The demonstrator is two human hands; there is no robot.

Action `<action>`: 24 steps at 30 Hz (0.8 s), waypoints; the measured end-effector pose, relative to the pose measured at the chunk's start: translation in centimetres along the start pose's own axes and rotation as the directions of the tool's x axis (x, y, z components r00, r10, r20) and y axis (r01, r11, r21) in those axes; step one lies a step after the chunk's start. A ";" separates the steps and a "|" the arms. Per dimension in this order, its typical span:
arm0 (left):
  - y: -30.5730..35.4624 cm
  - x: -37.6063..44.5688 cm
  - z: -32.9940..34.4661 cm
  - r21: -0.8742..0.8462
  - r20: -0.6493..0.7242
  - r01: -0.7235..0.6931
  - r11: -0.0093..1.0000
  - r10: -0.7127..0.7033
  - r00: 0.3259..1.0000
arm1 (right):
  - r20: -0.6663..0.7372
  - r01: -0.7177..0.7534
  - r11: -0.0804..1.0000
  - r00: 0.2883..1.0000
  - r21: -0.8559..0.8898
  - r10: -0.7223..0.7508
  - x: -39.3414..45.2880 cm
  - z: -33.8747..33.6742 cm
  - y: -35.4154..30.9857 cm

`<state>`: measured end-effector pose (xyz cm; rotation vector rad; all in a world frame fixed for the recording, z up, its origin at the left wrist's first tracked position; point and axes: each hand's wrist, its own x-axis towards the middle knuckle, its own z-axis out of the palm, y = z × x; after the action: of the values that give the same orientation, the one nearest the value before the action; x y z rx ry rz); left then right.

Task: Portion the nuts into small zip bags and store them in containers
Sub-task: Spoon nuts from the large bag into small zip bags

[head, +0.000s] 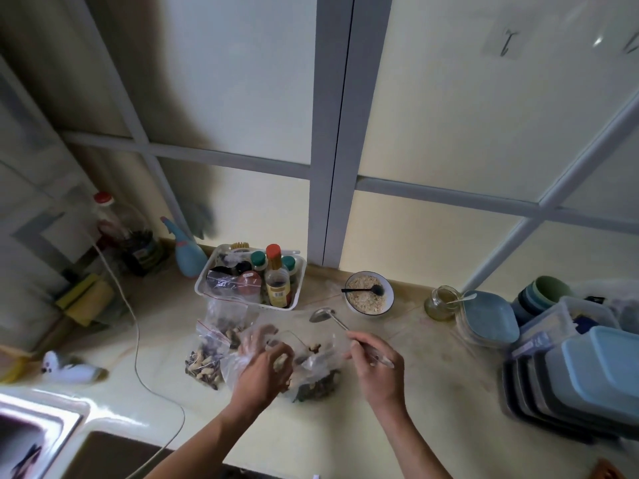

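1 head view, downward (wide-angle), close over counter (432,426)

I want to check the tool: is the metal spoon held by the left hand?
No, the right hand grips the metal spoon; the left hand holds nuts.

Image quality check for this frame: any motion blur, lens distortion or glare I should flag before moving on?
Head view: strong wide-angle distortion, with the window frame bars bowing and splaying outward; backlight from the panes leaves the counter dim; the left hand and the clear bag it holds are smeared by motion; the right hand and its metal spoon are slightly sharper; bright glare sits on the sink rim.
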<state>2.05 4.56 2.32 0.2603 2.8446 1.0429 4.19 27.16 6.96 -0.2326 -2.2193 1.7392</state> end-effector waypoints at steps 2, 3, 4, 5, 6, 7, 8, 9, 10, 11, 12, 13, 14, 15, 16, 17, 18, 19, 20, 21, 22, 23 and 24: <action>0.0 -0.4 0.3 0.000 0.022 0.086 0.996 -0.086 0.996 | 0.051 0.001 1.000 0.999 0.020 -0.002 0.0 -0.2 -0.4; -0.3 -0.6 0.6 0.005 0.006 0.134 0.991 -0.134 0.991 | 0.080 0.009 0.999 0.997 0.032 -0.012 -0.1 -0.3 -0.7; -0.5 -0.8 0.9 0.010 -0.019 0.170 0.985 -0.170 0.985 | 0.102 0.018 0.999 0.995 0.041 -0.022 -0.2 -0.3 -0.8; -0.6 -1.0 1.2 0.012 -0.035 0.194 0.981 -0.193 0.981 | 0.121 0.021 0.999 0.992 0.049 -0.027 -0.3 -0.3 -1.0; -0.7 -1.0 1.6 0.006 -0.034 0.205 0.979 -0.205 0.978 | 0.132 0.013 0.999 0.991 0.050 -0.020 -0.5 -0.1 -1.0; -0.3 -1.1 1.6 0.001 -0.025 0.209 0.978 -0.209 0.978 | 0.142 0.004 0.999 0.990 0.041 -0.010 -0.6 0.0 -1.1; -0.1 -1.2 1.7 0.021 -0.032 0.205 0.979 -0.204 0.978 | 0.143 0.011 1.000 0.990 0.012 -0.013 -0.8 0.2 -1.0; 0.2 -1.3 1.6 0.056 -0.055 0.202 0.978 -0.199 0.979 | 0.126 0.046 0.998 0.991 -0.041 -0.040 -1.0 0.4 -0.8; 0.5 -1.5 1.7 0.083 -0.089 0.198 0.977 -0.191 0.978 | 0.102 0.092 0.990 0.991 -0.102 -0.082 -1.1 0.5 -0.5; 0.9 -1.7 1.6 0.087 -0.111 0.206 0.975 -0.196 0.974 | 0.080 0.129 0.981 0.990 -0.146 -0.118 -1.1 0.6 -0.3; 1.1 -2.0 1.7 0.095 -0.122 0.234 0.967 -0.222 0.967 | 0.063 0.147 0.974 0.988 -0.173 -0.138 -1.0 0.6 -0.1; 1.3 -2.2 1.7 0.095 -0.119 0.283 0.954 -0.271 0.955 | 0.055 0.159 0.968 0.987 -0.197 -0.151 -0.8 0.5 0.1; 1.5 -2.3 1.8 0.103 -0.123 0.326 0.940 -0.313 0.942 | 0.054 0.168 0.960 0.986 -0.223 -0.160 -0.6 0.4 0.3; 1.7 -2.4 1.8 0.109 -0.126 0.356 0.928 -0.342 0.931 | 0.064 0.175 0.952 0.984 -0.250 -0.164 -0.4 0.4 0.5; 1.8 -2.4 1.9 0.123 -0.129 0.362 0.924 -0.347 0.929 | 0.084 0.180 0.945 0.983 -0.272 -0.164 -0.2 0.3 0.7; 2.1 -2.4 1.9 0.138 -0.136 0.356 0.924 -0.339 0.931 | 0.107 0.181 0.940 0.982 -0.290 -0.156 0.0 0.4 0.9; 2.2 -2.3 2.1 0.158 -0.146 0.345 0.925 -0.324 0.935 | 0.130 0.178 0.935 0.981 -0.307 -0.144 0.2 0.4 1.0; 2.3 -2.2 2.2 0.168 -0.155 0.347 0.923 -0.323 0.934 | 0.150 0.172 0.930 0.980 -0.325 -0.129 0.3 0.5 1.0; 2.2 -2.1 2.5 0.168 -0.148 0.360 0.918 -0.337 0.930 | 0.164 0.165 0.927 0.980 -0.338 -0.115 0.4 0.6 1.1; 2.2 -2.1 2.6 0.162 -0.144 0.370 0.915 -0.349 0.926 | 0.175 0.159 0.926 0.979 -0.342 -0.104 0.4 0.7 1.1; 2.2 -2.0 2.8 0.149 -0.139 0.370 0.917 -0.351 0.926 | 0.188 0.154 0.927 0.978 -0.341 -0.094 0.4 0.8 1.2; 2.3 -1.9 2.8 0.126 -0.133 0.358 0.925 -0.342 0.930 | 0.207 0.150 0.930 0.975 -0.337 -0.083 0.3 0.9 1.3; 2.3 -1.8 2.7 0.106 -0.129 0.345 0.933 -0.331 0.935 | 0.228 0.146 0.931 0.971 -0.333 -0.071 0.3 0.9 1.4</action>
<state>4.55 7.69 1.84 -0.2808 2.9081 0.8294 3.54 26.73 5.44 0.0027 -2.6346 1.3578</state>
